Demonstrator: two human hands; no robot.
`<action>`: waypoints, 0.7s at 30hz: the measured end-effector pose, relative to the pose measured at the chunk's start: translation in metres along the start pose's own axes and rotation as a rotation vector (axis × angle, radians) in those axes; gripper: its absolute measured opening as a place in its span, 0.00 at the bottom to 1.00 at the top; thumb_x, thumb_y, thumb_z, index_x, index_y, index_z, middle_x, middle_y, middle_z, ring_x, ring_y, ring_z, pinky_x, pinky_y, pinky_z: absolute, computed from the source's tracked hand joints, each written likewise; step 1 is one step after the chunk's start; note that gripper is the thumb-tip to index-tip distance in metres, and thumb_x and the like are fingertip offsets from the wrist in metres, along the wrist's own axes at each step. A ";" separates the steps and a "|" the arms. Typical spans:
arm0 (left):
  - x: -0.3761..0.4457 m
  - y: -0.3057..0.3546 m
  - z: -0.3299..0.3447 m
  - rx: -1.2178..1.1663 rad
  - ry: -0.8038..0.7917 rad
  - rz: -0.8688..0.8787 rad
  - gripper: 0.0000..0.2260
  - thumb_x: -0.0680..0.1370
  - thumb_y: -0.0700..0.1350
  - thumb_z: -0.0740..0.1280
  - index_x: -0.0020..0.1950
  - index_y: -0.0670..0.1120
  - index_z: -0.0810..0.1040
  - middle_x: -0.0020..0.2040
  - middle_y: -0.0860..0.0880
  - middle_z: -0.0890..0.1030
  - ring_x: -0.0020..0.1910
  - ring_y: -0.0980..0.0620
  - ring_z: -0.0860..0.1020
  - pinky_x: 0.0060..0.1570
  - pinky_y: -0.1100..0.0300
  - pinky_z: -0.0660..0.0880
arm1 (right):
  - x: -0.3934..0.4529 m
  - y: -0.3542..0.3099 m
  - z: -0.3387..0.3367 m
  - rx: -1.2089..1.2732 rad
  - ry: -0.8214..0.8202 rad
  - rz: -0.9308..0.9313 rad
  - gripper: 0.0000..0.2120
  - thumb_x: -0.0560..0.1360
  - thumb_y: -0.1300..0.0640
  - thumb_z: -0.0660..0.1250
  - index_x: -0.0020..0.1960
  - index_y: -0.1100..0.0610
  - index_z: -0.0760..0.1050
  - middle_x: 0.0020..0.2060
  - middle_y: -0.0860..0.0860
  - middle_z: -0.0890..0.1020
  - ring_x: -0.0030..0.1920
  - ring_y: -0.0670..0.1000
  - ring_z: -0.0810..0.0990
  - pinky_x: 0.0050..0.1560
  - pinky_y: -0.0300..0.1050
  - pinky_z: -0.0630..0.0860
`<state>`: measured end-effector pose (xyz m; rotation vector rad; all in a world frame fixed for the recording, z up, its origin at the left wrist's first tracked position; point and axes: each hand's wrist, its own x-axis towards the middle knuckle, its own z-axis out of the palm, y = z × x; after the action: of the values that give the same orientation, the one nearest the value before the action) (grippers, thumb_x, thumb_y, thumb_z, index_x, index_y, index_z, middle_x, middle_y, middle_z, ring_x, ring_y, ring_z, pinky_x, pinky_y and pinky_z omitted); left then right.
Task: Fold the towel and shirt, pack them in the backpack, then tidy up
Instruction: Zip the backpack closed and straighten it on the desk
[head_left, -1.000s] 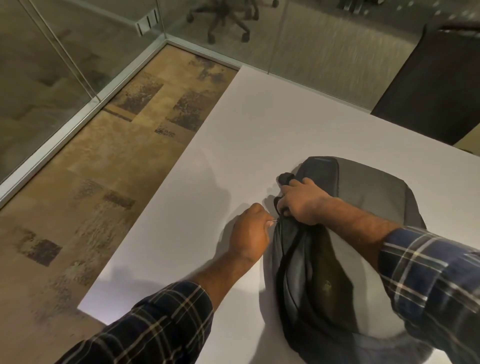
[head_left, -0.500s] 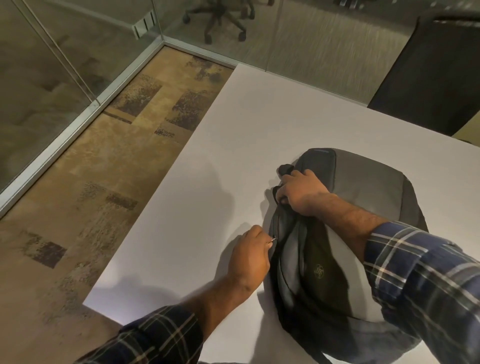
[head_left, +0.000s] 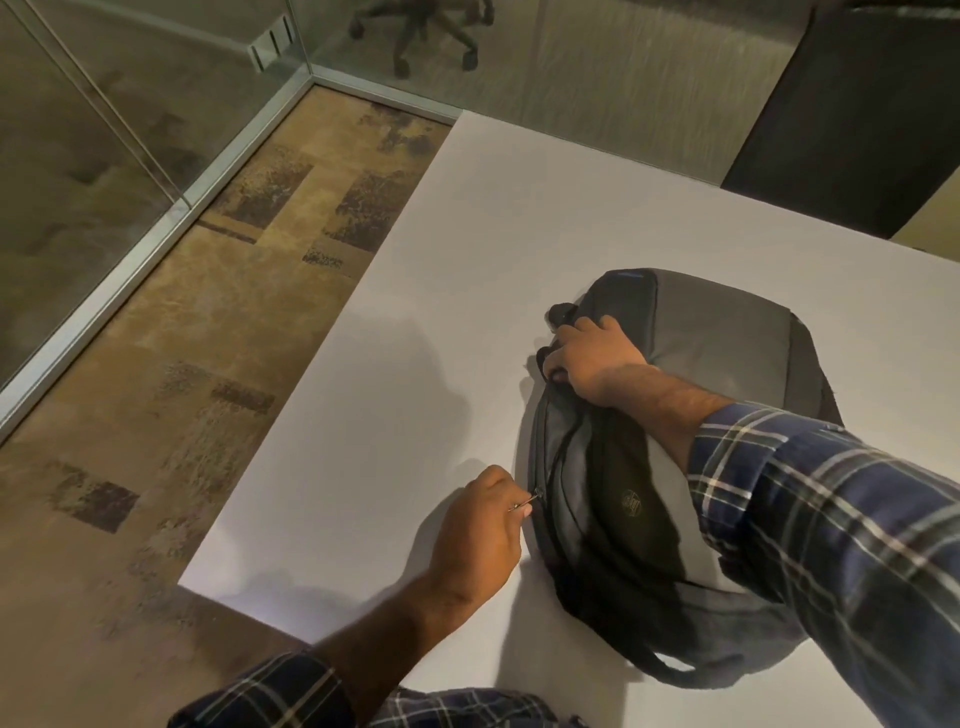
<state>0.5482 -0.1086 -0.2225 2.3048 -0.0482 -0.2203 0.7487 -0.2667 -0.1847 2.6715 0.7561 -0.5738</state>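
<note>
Backpack (head_left: 727, 338) top clamped in right hand (head_left: 597, 364); left hand (head_left: 478, 535) apparently pinches zipper pull (head_left: 527, 501).

You wear a long-sleeved shirt in dark navy plaid crossed by white and pale blue lines. Behind your left hand (head_left: 475, 535), the cuff sits pushed up the forearm; behind your right hand (head_left: 595, 358), the sleeve ends short of the wrist.
</note>
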 end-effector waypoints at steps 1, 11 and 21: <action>-0.004 0.001 -0.001 -0.005 0.000 0.006 0.08 0.81 0.47 0.65 0.49 0.45 0.81 0.43 0.56 0.74 0.40 0.57 0.74 0.36 0.79 0.64 | -0.001 -0.001 0.000 -0.003 0.001 0.000 0.14 0.81 0.51 0.57 0.62 0.39 0.76 0.61 0.50 0.74 0.63 0.55 0.69 0.64 0.54 0.62; -0.045 0.013 0.006 -0.038 -0.031 0.075 0.07 0.80 0.45 0.64 0.48 0.44 0.80 0.44 0.56 0.73 0.40 0.58 0.73 0.39 0.77 0.65 | -0.008 -0.006 0.001 -0.055 0.034 0.035 0.14 0.82 0.50 0.57 0.63 0.38 0.76 0.62 0.50 0.74 0.64 0.55 0.69 0.65 0.55 0.60; -0.054 0.013 0.010 -0.028 -0.064 0.096 0.09 0.80 0.51 0.64 0.50 0.47 0.80 0.45 0.55 0.76 0.43 0.55 0.74 0.47 0.70 0.69 | -0.024 -0.014 0.002 0.057 0.134 0.118 0.16 0.80 0.54 0.58 0.66 0.47 0.74 0.63 0.54 0.74 0.65 0.58 0.68 0.66 0.58 0.59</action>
<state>0.4938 -0.1195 -0.2120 2.2607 -0.1867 -0.2442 0.7218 -0.2658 -0.1782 2.8072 0.6192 -0.3957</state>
